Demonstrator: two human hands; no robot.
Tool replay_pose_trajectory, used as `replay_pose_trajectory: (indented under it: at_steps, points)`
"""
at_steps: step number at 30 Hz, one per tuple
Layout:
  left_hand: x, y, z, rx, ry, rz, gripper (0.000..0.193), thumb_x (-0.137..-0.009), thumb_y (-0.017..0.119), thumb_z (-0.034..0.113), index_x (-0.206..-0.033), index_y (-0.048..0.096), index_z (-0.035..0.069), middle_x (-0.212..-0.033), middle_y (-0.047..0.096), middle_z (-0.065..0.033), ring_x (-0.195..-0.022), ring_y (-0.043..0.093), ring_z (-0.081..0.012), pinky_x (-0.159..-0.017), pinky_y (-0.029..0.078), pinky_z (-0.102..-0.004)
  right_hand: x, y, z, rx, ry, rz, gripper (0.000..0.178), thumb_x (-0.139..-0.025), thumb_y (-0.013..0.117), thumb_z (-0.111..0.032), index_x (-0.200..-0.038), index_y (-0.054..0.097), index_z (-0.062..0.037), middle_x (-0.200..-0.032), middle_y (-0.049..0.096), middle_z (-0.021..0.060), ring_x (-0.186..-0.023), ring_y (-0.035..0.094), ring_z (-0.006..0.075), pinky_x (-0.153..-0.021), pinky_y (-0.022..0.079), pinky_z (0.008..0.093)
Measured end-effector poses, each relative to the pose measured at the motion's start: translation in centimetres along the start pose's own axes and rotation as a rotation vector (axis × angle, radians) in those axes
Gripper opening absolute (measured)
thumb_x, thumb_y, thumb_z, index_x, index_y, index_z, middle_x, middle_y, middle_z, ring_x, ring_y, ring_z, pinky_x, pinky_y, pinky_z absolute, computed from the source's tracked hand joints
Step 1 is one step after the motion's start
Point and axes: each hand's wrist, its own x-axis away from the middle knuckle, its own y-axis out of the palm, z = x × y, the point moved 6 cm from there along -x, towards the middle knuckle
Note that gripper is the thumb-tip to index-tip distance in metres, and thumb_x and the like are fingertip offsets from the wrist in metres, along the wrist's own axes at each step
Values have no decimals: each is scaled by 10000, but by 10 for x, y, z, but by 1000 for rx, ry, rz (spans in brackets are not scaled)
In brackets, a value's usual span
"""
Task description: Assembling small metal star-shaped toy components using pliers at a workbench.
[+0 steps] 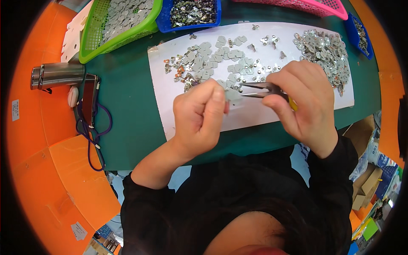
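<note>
Apparently pinching a blurred grey piece (232,95) with a closed left hand (197,117) above the white sheet (250,115); holding pliers (272,88) in the wrapped grip of the right hand (307,102), with tips parted beside the piece. Seemingly lining up plier work; probably calls for steady aim next.

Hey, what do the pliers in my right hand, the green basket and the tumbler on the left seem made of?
Pliers: probably steel, given the dark metallic sheen; the yellow handle looks plastic- or rubber-coated.
Green basket: likely moulded plastic, semi-glossy, with uniform colour and a lattice wall.
Tumbler: apparently stainless steel, judging by its silvery, streaked reflections; possibly brushed.
</note>
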Motion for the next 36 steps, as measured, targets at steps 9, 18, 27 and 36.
replay_pose_trajectory:
  at_steps: [9,18,27,36]
  points:
    - [4,4,-1,18,-62,-52,258,-988,497,66,-742,545,5,-613,569,-63,-528,527,-139,-509,407,-278,-2,-2,-13,225,-197,106,372,-755,746,-423,-894,678,-86,-756,575,16,-707,566,229,-695,439,355]
    - [8,11,-13,176,-278,-129,294,-1022,464,123,-756,523,11,-614,539,-33,-523,493,-115,-484,395,-284,1,-5,-15,354,-224,32,377,-789,720,-446,-902,693,-87,-718,544,6,-690,556,205,-662,445,327]
    - [-4,3,14,-215,181,-142,198,-960,527,38,-763,524,27,-652,516,-68,-517,510,-209,-490,395,-312,-9,-21,-23,353,-341,136,321,-846,716,-389,-886,699,-71,-729,573,39,-692,570,246,-707,459,356]
    - [-2,8,19,-423,477,-158,101,-836,626,-16,-786,547,23,-665,512,-98,-535,515,-282,-483,398,-341,-5,-2,4,-177,-16,-222,219,-809,761,-262,-842,687,-59,-707,600,69,-659,563,275,-620,404,367]
